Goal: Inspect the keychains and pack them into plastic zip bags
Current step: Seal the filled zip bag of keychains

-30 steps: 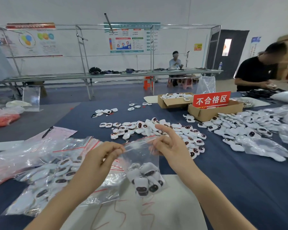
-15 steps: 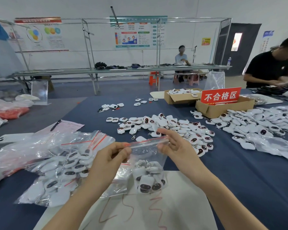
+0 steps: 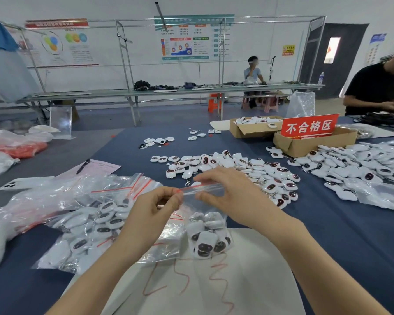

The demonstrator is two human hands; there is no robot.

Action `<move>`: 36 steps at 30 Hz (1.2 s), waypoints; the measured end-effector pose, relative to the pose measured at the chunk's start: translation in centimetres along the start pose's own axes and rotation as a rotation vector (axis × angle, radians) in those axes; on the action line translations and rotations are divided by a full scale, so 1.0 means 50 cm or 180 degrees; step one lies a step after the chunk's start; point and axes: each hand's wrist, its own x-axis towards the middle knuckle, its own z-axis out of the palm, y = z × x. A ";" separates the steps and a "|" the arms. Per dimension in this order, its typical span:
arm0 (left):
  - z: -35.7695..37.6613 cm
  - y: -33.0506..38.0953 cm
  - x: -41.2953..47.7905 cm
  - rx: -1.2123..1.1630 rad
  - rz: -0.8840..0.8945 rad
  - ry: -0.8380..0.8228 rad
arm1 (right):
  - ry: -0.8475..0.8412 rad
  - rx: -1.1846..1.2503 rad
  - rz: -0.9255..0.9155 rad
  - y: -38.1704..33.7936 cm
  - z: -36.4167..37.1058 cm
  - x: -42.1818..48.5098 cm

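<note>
A clear plastic zip bag with a red zip strip hangs between my hands, several white keychains with dark oval faces at its bottom. My left hand pinches the left end of the zip strip. My right hand pinches the strip toward its right end between thumb and fingers. A loose pile of keychains lies on the blue table just beyond my hands. Filled zip bags are heaped to my left.
A white sheet with red scribbles lies under the bag. Two cardboard boxes with a red sign stand at the back right, beside another keychain heap. A phone, a pen and a pink paper lie left. A person in black works far right.
My hands have drawn closer together along the zip strip, the right hand sliding toward the left. The bag of keychains hangs a little lower over the white sheet.
</note>
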 end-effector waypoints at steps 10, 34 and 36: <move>0.000 -0.004 -0.002 0.0127 -0.0006 -0.0004 | -0.0320 -0.0004 0.0075 -0.009 0.007 0.027; 0.029 0.010 -0.001 0.0347 0.0327 -0.0129 | -0.0403 0.0335 0.0367 0.001 -0.012 0.007; 0.030 0.009 -0.001 0.0359 0.0331 -0.0076 | -0.0400 0.0337 0.0359 0.001 -0.012 0.006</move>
